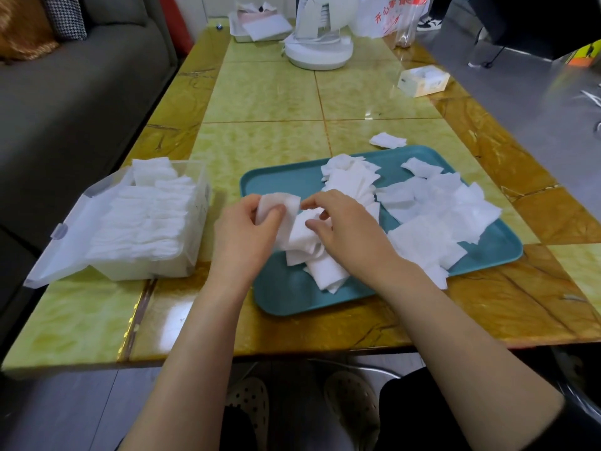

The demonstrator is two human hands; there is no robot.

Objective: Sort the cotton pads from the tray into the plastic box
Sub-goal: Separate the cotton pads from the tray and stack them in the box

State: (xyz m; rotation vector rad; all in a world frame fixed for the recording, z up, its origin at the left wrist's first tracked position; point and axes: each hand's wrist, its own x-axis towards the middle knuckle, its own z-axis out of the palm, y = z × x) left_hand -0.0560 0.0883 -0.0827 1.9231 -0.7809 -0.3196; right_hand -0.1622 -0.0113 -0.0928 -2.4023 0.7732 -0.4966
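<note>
- The left hand (247, 236) is pinching a single cotton pad (280, 203), with the thumb lying on its front and the fingers curled behind it, above the left end of the tray (292, 291).
- The right hand (349, 237) is sitting just beside it with its fingers curled over a bunch of pads (304, 239); the forefinger is reaching to the edge of the single pad.
- The bunch is trailing down onto the near-left part of the tray, under both hands.
- More loose pads (435, 219) are lying spread over the right half of the tray, some hanging over its near edge, and a small heap (349, 177) is resting by its far edge.
- One stray pad (387, 140) is lying on the table (260, 92) just beyond the tray's far edge.
- The plastic box (201, 206) is standing near the table's left edge, apart from the tray, with its lid (61, 245) hanging open over that edge.
- Rows of stacked pads (143, 219) are filling the box to its rim.
- A white fan base (318, 52) is standing at the table's far end, and a small carton (422, 80) is sitting by the right edge.
</note>
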